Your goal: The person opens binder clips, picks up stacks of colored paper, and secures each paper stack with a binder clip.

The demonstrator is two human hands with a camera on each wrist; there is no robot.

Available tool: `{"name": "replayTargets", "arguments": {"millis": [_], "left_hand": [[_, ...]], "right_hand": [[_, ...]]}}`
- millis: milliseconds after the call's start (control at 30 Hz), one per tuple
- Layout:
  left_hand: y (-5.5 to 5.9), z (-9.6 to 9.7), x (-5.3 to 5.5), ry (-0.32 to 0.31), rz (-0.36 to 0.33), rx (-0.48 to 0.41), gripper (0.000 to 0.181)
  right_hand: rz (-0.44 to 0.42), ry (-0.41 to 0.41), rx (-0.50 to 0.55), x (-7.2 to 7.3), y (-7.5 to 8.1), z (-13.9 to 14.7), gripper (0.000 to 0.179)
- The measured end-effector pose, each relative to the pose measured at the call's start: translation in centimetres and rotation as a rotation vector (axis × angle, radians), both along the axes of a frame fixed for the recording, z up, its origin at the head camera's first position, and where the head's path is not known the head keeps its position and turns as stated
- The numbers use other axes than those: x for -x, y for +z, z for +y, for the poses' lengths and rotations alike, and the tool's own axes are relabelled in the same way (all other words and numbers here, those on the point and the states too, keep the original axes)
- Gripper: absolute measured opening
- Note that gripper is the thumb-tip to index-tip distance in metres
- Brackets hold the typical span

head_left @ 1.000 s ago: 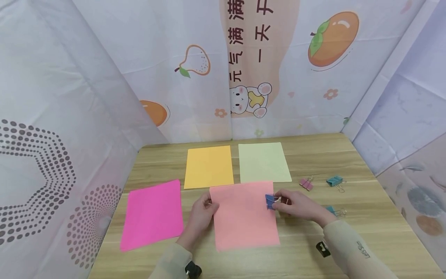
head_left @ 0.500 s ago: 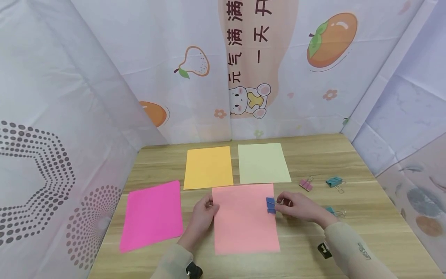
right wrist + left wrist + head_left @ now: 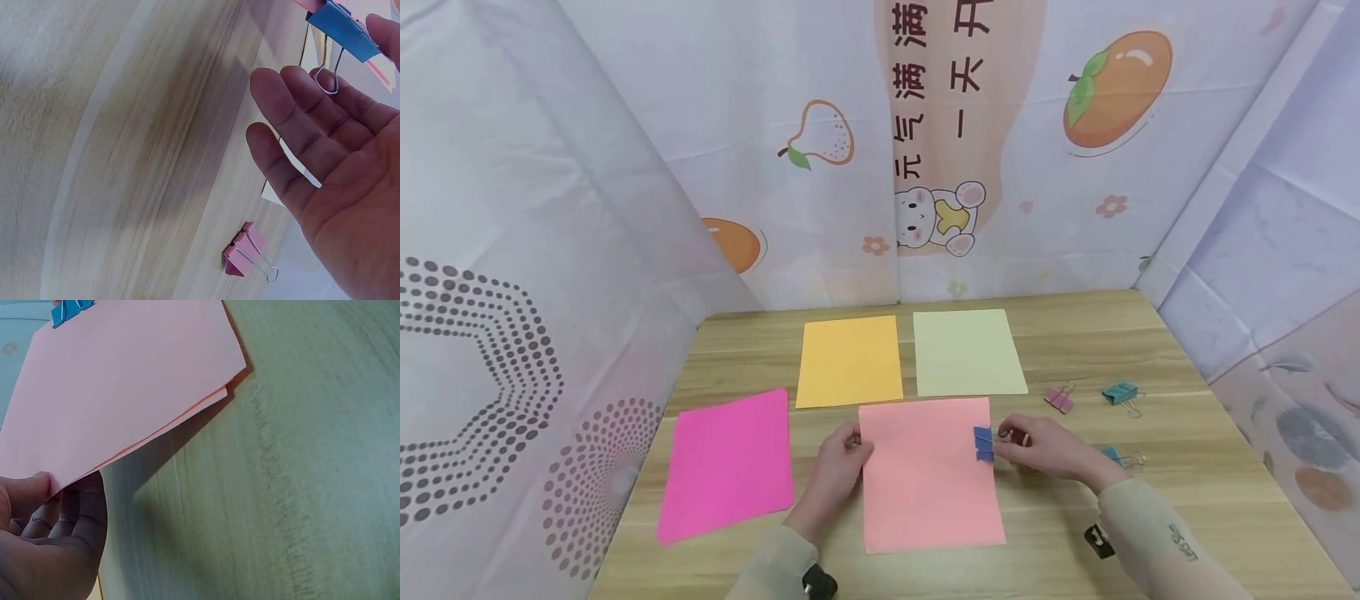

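Wood-grained tabletop (image 3: 1067, 333) — square pink paper (image 3: 925, 479), blue clip (image 3: 983, 444) at its edge.

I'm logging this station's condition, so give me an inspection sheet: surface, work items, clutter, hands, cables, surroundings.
Surface: wood-grain table, bearing paper and clips.
Work items: layered light pink paper; blue binder clip on its right edge.
Clutter: magenta paper, yellow-orange paper, pale green paper; pink clip; two teal clips.
Hands: left hand pinches the light pink paper's left edge; right hand at the blue binder clip, grip unclear.
Cables: nothing seen.
Surroundings: printed cloth behind and at both sides.
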State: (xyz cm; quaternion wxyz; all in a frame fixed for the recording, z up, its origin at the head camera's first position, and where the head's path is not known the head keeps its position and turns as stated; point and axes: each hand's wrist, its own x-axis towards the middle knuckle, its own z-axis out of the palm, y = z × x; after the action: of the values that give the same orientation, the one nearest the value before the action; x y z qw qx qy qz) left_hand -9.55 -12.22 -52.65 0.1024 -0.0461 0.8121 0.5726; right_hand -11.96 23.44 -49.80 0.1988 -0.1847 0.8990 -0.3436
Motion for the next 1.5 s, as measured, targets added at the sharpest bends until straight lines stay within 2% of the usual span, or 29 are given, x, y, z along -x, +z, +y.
{"name": "replayTargets", "arguments": {"millis": [333,833,1500], "left_hand": [[-0.22,0.17,0.03,0.005,-0.053,-0.025,0.008],[-0.41,0.22,0.05,-0.001,-0.059,-0.077,0.010],[-0.76,0.18,0.17,-0.015,-0.050,-0.044,0.013]], "right_hand": [[-0.015,-0.007,-0.009,-0.01,0.08,0.05,0.037],[-0.030,-0.022,-0.017,-0.18,0.18,-0.04,0.037],[-0.028,-0.019,-0.048,-0.28,-0.04,0.06,0.041]]}}
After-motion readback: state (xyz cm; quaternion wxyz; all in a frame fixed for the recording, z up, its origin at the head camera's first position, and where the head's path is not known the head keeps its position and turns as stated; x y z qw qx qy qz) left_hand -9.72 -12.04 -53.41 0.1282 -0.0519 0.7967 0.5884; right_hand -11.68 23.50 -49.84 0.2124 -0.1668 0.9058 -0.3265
